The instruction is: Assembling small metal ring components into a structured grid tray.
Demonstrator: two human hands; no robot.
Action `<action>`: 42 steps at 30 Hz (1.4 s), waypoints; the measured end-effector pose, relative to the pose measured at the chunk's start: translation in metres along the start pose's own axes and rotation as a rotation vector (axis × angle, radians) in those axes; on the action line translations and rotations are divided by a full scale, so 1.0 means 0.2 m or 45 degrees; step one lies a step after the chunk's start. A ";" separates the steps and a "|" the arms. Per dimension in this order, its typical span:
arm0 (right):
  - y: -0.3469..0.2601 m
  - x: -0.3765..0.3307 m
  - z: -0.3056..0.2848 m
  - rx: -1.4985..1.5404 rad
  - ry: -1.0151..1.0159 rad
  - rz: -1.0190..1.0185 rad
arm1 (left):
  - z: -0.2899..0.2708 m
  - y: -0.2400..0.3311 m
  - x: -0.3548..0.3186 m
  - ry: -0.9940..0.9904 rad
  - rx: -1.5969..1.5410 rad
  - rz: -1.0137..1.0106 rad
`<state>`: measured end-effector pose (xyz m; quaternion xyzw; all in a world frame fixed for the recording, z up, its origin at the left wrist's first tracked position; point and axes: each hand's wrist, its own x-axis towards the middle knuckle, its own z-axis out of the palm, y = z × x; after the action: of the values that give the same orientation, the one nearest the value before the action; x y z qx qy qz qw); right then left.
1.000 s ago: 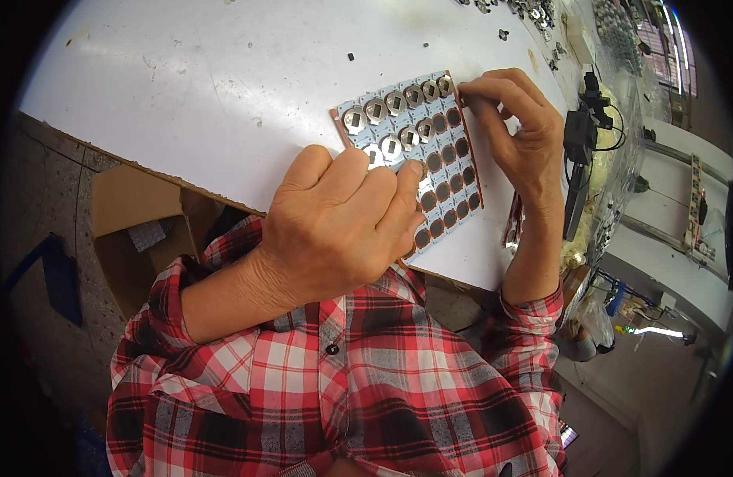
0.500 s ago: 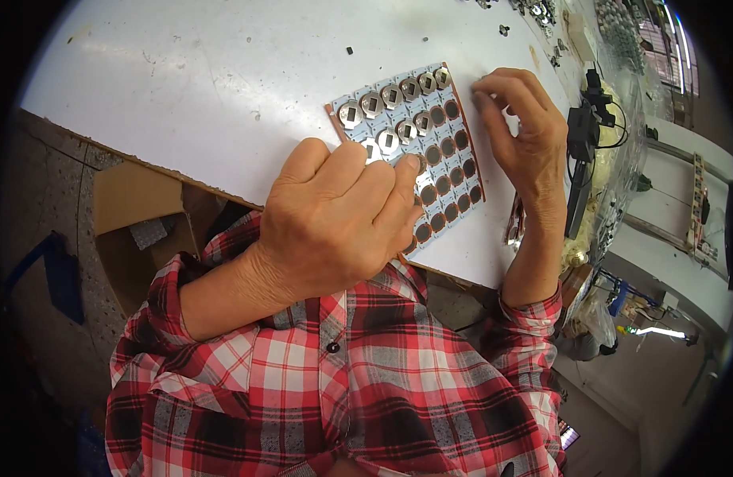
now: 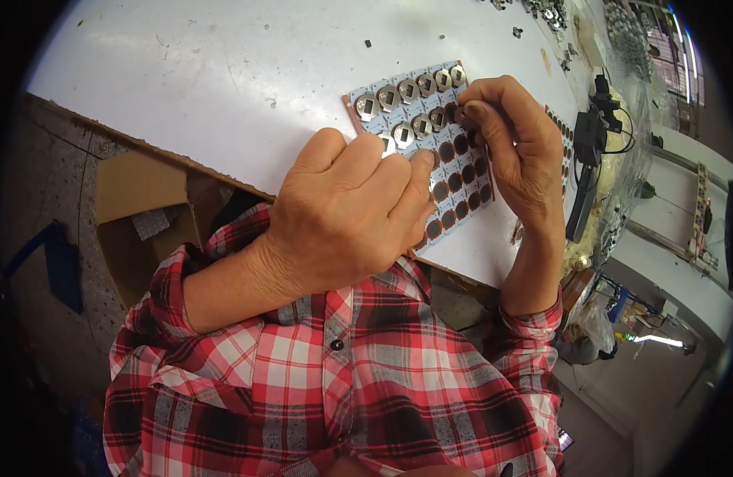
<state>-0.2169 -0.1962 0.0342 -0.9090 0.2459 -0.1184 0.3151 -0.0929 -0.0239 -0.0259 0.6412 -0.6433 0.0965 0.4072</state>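
Observation:
A pale blue circuit board panel [image 3: 455, 187] with copper-coloured edges lies on the white table. Rows of round dark pads cover it. Silver round metal clips [image 3: 388, 97], each with a dark square opening, sit along its far rows. My left hand [image 3: 350, 211] is curled over the panel's near left part, its bent fingers touching the board and hiding some clips and pads. Whatever its fingertips may hold is hidden. At the panel's right edge, my right hand [image 3: 519, 147] has thumb and forefinger pinched near the second row; what lies between them is too small to make out.
Loose small metal parts [image 3: 549, 11] lie at the table's far right. Black adapters with cables [image 3: 591, 131] stand right of my right hand, near another dark-dotted panel [image 3: 561, 131]. An open cardboard box [image 3: 140, 191] sits below the table's left edge.
My right hand has come from beside the panel onto its right edge, thumb and forefinger closing together. My left hand stays curled over the board. The whole view has shifted slightly.

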 end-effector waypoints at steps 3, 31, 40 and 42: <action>-0.04 0.01 -0.01 0.090 -0.057 0.132 | 0.00 0.00 0.00 0.000 0.001 -0.008; -0.05 -0.04 -0.01 -0.337 0.007 -0.325 | 0.00 0.00 -0.01 0.001 0.025 -0.007; -0.06 -0.08 0.02 0.350 0.167 0.304 | 0.00 0.00 -0.01 -0.019 0.020 -0.005; -0.07 -0.06 0.03 0.620 0.172 0.383 | 0.00 0.00 -0.01 -0.023 0.017 -0.007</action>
<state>-0.2201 -0.1774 0.0369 -0.7500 0.3628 -0.1862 0.5208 -0.0939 -0.0219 -0.0265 0.6465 -0.6444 0.0940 0.3974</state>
